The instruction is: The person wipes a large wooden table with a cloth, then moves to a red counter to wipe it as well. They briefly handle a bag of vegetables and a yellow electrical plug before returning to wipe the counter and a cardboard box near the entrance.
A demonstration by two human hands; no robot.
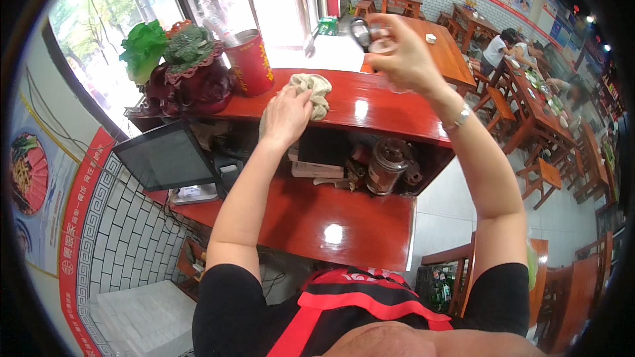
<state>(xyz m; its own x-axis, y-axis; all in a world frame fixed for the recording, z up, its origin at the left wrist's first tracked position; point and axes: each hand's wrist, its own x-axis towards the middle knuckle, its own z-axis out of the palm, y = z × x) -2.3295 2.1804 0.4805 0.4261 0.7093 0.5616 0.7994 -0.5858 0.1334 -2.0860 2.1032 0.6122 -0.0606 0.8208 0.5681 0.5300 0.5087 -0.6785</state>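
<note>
My left hand [286, 115] presses a crumpled beige cloth [312, 95] onto the glossy red upper ledge of a counter [361, 96]. My right hand [404, 54] is raised over the right end of the ledge, fingers curled around a small clear object [383, 45], perhaps a glass or lid; motion blur hides its exact kind. A black, shiny rounded item [361, 34] shows at the same fingertips. Left of the cloth stand a red canister [249, 64] holding something in clear plastic, and a green cabbage ornament [144, 49] on a dark carved base.
Below the ledge are a monitor [161, 156], a lidded glass jar [388, 164] and a lower red desktop [342, 223]. Wooden tables [441, 52] and stools [545, 174] stand to the right. Several people [496, 52] sit at a farther table. A window lies behind the ornament.
</note>
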